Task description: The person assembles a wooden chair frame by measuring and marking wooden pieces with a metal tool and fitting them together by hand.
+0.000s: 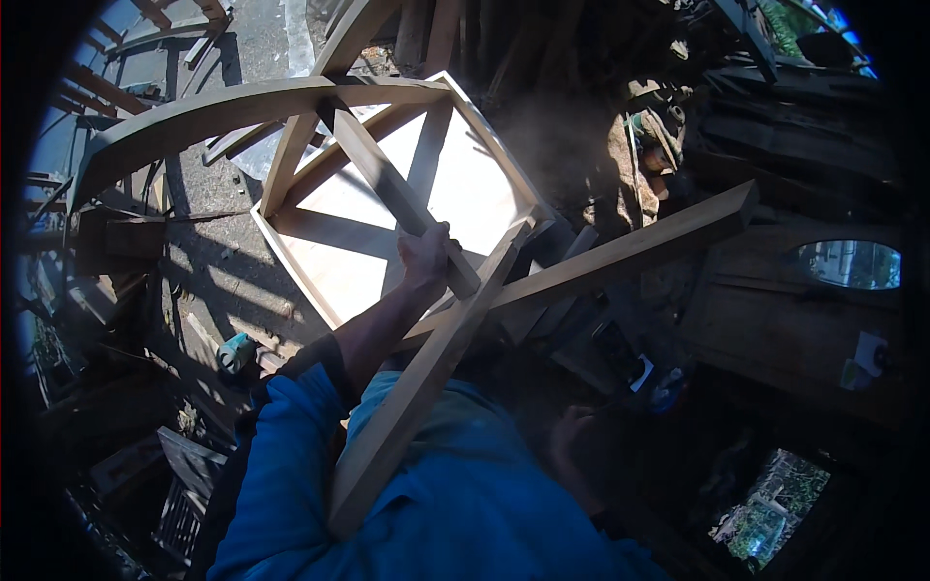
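Observation:
My left hand (424, 259) is closed around a square wooden bar (373, 169). This bar links two pairs of crossed wooden pieces. The far pair includes a curved, dark-shaded piece (194, 108); the near pair has one straight beam (417, 407) running back against my blue shirt and another beam (630, 250) reaching out to the right. Below the bar lies a shallow, wooden-rimmed square panel (465, 189), brightly lit, with the crossed pieces' shadows on it. My right hand (572, 436) hangs low in deep shadow beside my body, its fingers too dark to make out.
A green power tool (234, 353) lies on the ground at left. Beyond the panel to the right, another tool (659, 145) sits in sunlight among wood scraps. Stacked boards (804, 136) line the right side, and slatted wooden pieces (184, 484) stand at lower left.

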Tool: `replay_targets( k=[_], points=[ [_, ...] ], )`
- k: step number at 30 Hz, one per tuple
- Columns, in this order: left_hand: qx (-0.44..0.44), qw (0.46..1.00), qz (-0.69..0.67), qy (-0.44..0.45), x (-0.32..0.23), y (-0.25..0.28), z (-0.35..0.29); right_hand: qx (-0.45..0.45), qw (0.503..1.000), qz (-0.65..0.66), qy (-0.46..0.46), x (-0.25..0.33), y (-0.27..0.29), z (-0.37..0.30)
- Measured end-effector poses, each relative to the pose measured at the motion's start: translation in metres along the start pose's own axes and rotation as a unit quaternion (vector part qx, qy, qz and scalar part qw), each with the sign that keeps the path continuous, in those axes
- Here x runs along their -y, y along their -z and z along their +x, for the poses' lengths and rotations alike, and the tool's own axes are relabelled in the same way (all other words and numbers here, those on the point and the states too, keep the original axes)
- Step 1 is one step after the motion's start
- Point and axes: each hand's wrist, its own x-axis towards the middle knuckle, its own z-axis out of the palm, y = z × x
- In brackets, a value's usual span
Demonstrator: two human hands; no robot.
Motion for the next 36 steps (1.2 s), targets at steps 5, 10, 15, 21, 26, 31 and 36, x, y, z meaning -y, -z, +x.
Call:
replay_targets(
  k=[5, 10, 15, 21, 26, 31, 36],
  points=[
    [0.045, 0.997, -0.052, -0.03, 0.008, 0.013, -0.003, 0.245, 0.771, 0.366, -0.461, 0.014, 0.02, 0.02],
    [0.015, 0.996, -0.079, -0.029, 0.008, 0.012, -0.005, 0.425, 0.61, 0.373, -0.556, 0.0, 0.027, 0.049],
    [0.115, 0.988, -0.107, 0.009, -0.001, 0.003, -0.011, 0.451, 0.529, 0.5, -0.516, -0.131, -0.039, -0.051],
    [-0.028, 0.998, -0.041, 0.025, -0.064, 0.026, 0.034, 0.468, 0.521, 0.392, -0.598, 0.003, 0.037, 0.026],
    [-0.138, 0.903, 0.295, -0.279, -0.022, 0.038, 0.066, 0.455, 0.571, 0.352, -0.586, 0.003, 0.028, 0.024],
    [-0.031, 0.975, 0.115, -0.187, -0.007, 0.035, 0.061, 0.444, 0.537, 0.372, -0.613, 0.003, 0.033, 0.028],
    [0.067, 0.976, -0.208, -0.006, -0.028, 0.032, 0.051, 0.463, 0.554, 0.387, -0.574, -0.053, -0.015, -0.016]
  ],
)
